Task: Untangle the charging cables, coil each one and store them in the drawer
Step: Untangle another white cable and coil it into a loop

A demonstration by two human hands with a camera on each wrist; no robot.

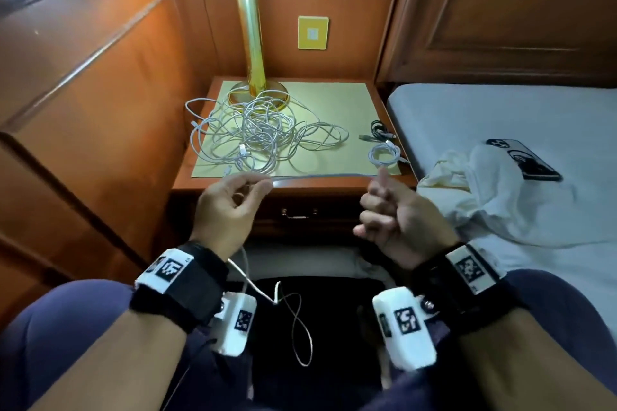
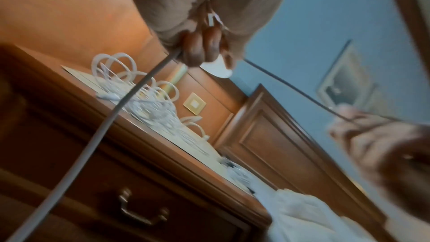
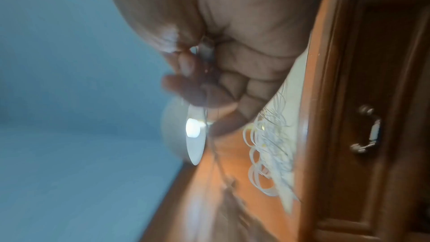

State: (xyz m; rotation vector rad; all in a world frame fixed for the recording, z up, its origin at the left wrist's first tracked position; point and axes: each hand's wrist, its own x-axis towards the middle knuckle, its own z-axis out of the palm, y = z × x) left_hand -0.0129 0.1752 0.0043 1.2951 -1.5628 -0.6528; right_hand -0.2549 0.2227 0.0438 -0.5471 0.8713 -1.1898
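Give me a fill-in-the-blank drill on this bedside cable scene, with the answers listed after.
1. Both hands, left and right, stretch one white ____ between them.
2. The tangled pile lies on the nightstand in front of the gold ____.
3. The drawer under the nightstand top is ____.
4. On the bed a ____ lies beside a white cloth.

Missing words: cable; lamp; closed; phone

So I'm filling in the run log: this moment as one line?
stage: untangling | left hand: pinches white cable | right hand: holds same cable, stretched between hands | tangle: on nightstand | drawer: closed
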